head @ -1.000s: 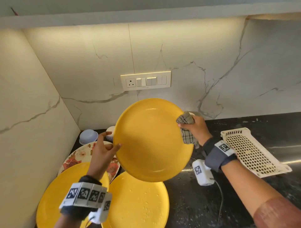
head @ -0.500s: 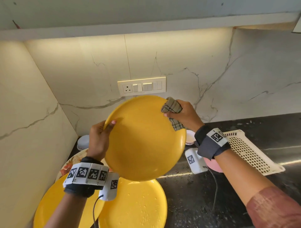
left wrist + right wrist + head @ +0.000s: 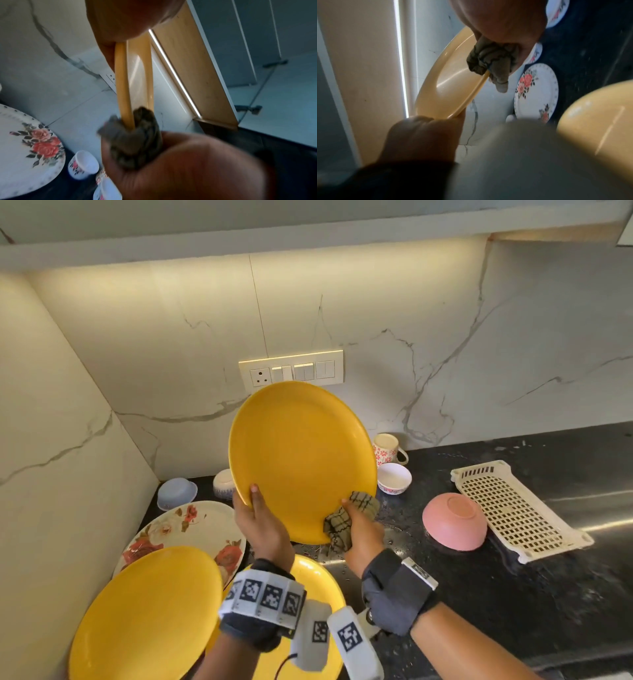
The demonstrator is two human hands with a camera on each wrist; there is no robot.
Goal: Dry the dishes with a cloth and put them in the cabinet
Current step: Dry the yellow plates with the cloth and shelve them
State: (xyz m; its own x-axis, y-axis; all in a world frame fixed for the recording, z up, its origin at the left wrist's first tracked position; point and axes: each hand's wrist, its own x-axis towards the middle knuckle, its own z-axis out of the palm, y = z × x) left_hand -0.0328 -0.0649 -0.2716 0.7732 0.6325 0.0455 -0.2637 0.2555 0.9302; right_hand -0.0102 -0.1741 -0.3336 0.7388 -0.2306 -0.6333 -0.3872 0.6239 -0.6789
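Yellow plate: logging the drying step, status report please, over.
Left hand grips yellow plate by its lower rim, upright. Right hand pinches checked cloth over the rim. Nothing in the way.

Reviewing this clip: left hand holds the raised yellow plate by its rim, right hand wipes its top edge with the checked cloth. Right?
Not quite. The right hand presses the checked cloth on the lower right edge of the yellow plate, not the top. The left hand does hold the rim. The head view shows it.

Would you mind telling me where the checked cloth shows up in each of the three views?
Head: checked cloth at the held yellow plate's lower right rim, in the right hand.
Left wrist: lower centre, wrapped over the rim.
Right wrist: upper centre.
Shared landmark: floral plate.
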